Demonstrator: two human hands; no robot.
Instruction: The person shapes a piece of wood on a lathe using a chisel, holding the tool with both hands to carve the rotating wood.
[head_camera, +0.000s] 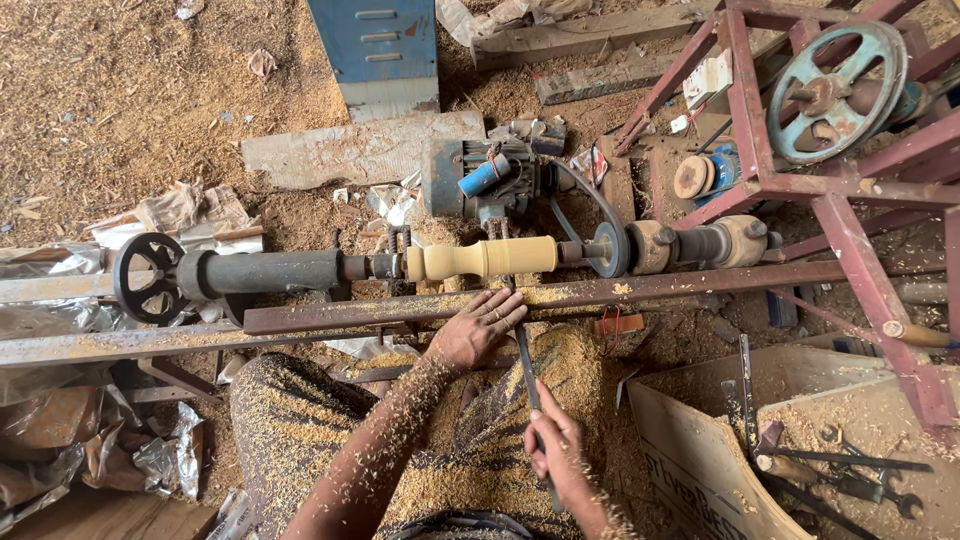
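A pale wooden workpiece (482, 259) sits mounted across the lathe, part-turned, with a rounded bulge on its left end and a straighter cylinder to the right. Up to it runs a long dark chisel (526, 372), its tip meeting the wood just below the cylinder. The left hand (478, 326) lies on the rusty steel rail (520, 298), fingers curled over the blade near its tip, pinning it down. The right hand (556, 450) is closed around the chisel's handle end, lower and nearer the body. Sawdust coats both forearms and the patterned cloth over the lap (300, 420). Left along the lathe is a grey tailstock with a black handwheel (150, 277); to the right a belt runs to a motor (490, 178) behind. At far right a red metal frame (840, 200) carries a large pulley wheel (838, 90), and a cardboard box (700, 460) of tools stands just beside the right hand.
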